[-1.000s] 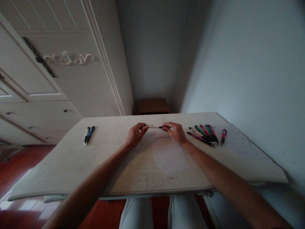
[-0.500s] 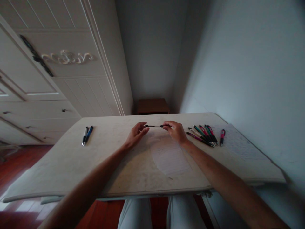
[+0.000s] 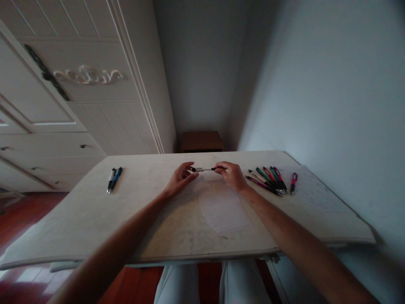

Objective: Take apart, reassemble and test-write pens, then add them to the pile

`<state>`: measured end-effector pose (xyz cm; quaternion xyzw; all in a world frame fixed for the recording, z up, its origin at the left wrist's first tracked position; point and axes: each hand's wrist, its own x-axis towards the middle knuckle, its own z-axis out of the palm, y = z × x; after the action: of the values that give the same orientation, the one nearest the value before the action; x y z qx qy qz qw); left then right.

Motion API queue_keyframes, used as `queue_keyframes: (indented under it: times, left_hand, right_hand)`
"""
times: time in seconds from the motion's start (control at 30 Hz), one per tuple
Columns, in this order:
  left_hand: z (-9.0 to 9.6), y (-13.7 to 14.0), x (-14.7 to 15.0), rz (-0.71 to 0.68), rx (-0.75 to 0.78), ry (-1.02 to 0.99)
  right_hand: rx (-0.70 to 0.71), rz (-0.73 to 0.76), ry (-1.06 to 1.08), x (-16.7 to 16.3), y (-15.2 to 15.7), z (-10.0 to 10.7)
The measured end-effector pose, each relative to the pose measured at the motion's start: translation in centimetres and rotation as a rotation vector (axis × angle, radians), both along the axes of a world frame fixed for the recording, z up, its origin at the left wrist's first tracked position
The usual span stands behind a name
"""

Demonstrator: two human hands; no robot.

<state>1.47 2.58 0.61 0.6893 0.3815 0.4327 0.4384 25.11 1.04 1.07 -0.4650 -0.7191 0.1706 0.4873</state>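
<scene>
A white and black pen [image 3: 204, 169] lies level between my two hands, over the far middle of the table. My left hand [image 3: 182, 179] holds its left end between thumb and fingers. The other end, which is black, is pinched by the fingertips of my right hand [image 3: 232, 174]. Beneath my hands, a sheet of lined paper [image 3: 225, 211] rests on the table. Right of my right hand lies a fanned group of several pens [image 3: 268, 179], in pink, green, purple and black.
On the left of the white table [image 3: 85, 228] lie a white pen [image 3: 111, 180] and a blue pen [image 3: 117, 179], side by side. A pink and black pen [image 3: 294, 183] sits by a written sheet [image 3: 319, 192] near the wall. A white cabinet [image 3: 95, 109] stands at left.
The pen has turned about its length, so a white part now faces up where a dark strip showed before. Both hands keep their grip on its ends. The view has shifted slightly.
</scene>
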Motion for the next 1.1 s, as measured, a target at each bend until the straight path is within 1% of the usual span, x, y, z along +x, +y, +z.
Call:
queue_keyframes:
  times: [0.13,0.23,0.43,0.6,0.67,0.8,0.93,1.1]
  left_hand:
    - [0.62,-0.34,0.14,-0.014,0.02,0.126]
    - [0.64,-0.21,0.13,-0.011,0.05,0.196]
    - [-0.1,0.2,-0.06,0.027,0.08,0.129]
    - [-0.26,0.08,0.05,0.022,0.021,0.052]
    - [-0.26,0.14,0.11,0.02,0.019,0.074]
    - [-0.1,0.33,0.1,0.023,0.06,0.185]
    - [0.07,0.24,-0.09,0.04,0.096,0.136]
    - [0.22,-0.18,-0.11,-0.008,0.011,0.05]
  right_hand:
    - [-0.007,0.04,0.004,-0.06,0.12,-0.21]
    - [-0.016,0.046,0.01,-0.07,0.16,-0.33]
    - [-0.037,0.049,0.028,-0.08,0.07,-0.12]
    - [-0.055,0.023,0.047,-0.05,0.05,0.02]
    - [-0.057,0.023,0.045,-0.03,0.07,-0.01]
    - [-0.048,0.034,0.031,-0.05,0.12,-0.15]
    - [-0.08,0.034,0.043,-0.11,0.11,-0.29]
    - [-0.094,0.008,0.045,-0.11,0.05,-0.38]
